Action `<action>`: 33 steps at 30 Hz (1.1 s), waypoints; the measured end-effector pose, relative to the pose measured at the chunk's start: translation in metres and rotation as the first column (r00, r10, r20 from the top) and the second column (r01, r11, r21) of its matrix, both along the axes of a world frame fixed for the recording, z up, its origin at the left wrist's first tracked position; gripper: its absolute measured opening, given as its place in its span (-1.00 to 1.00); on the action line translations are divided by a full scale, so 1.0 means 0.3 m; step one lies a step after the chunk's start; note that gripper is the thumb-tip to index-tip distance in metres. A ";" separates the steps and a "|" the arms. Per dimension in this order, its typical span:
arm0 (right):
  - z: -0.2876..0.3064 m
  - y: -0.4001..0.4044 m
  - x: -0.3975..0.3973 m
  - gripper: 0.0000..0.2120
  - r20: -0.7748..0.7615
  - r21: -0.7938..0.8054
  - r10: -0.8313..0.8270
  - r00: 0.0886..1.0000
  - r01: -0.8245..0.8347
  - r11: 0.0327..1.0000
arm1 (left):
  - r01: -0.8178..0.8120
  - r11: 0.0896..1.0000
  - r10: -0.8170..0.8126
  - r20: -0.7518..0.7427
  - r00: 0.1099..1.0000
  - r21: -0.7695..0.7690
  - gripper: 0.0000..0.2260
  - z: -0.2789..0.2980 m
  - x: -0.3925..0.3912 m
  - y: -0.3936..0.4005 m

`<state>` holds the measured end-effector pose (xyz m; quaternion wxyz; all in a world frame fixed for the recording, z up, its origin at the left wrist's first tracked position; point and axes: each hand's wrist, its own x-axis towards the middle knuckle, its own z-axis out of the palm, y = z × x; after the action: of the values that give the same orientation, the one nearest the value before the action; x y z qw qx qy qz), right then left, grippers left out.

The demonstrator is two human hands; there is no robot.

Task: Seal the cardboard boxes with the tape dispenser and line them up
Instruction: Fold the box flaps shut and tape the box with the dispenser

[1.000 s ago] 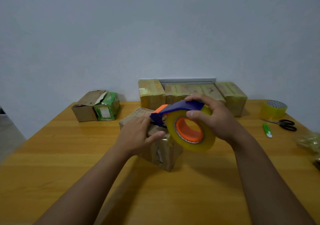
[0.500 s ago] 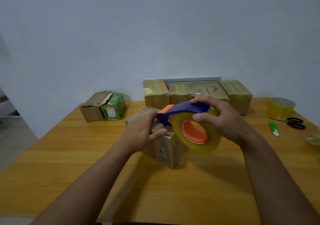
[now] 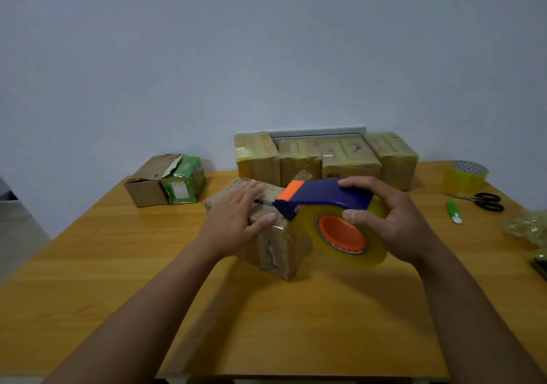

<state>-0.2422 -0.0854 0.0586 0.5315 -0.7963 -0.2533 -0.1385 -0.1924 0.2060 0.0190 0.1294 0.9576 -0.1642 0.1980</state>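
Note:
A worn cardboard box sits at the table's middle, turned corner-on to me. My left hand lies flat on its top with straight fingers, the thumb against the near edge. My right hand grips a blue and orange tape dispenser carrying a yellowish tape roll; its orange tip is over the box's top. Several taped boxes stand in a row against the wall. At the back left sit a brown box with a torn flap and a green box.
A spare tape roll, black scissors and a green utility knife lie at the right of the wooden table. Crumpled clear plastic is at the right edge. The wall stands right behind the row.
My left hand has flattened and slid farther back over the box top. The dispenser has tilted more level in my right hand. The view shifted slightly.

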 end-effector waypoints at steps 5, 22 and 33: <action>0.025 0.009 0.016 -0.56 0.024 0.026 0.005 1.000 -0.006 1.000 | -0.023 0.999 0.023 0.001 1.000 -0.022 -0.19 -0.001 -0.001 -0.006; -0.087 0.001 0.004 -0.60 -0.071 0.094 -0.023 0.997 0.029 0.995 | -0.101 0.994 0.102 -0.024 0.994 0.045 -0.15 0.002 -0.018 -0.011; -0.195 0.049 -0.053 -0.59 -0.076 0.283 -0.059 0.995 0.078 0.956 | 0.036 0.985 -0.025 -0.072 0.997 0.169 -0.20 0.022 -0.072 -0.081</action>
<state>-0.2582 -0.0707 0.0003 0.6439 -0.7238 -0.1850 -0.1652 -0.2141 0.1817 0.0255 0.0556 0.9689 -0.1906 0.1478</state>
